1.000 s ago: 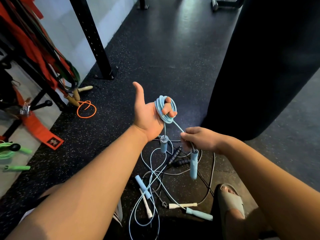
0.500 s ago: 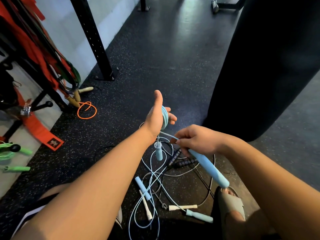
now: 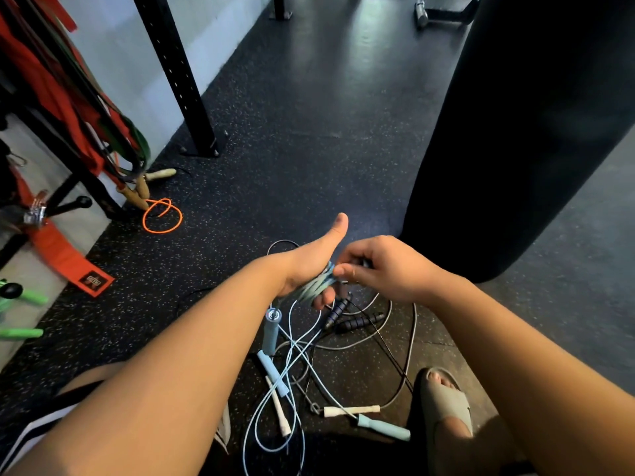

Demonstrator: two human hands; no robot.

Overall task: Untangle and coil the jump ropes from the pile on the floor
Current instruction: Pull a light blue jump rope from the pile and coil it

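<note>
Head-worn camera looks steeply down, close over the floor [image 3: 309,132].

Left hand [image 3: 309,264] rolled thumb-up and dropped nearer, right hand [image 3: 385,267] risen to pinch at the light-blue coil [image 3: 319,285], its long blue handle now out of sight
</note>
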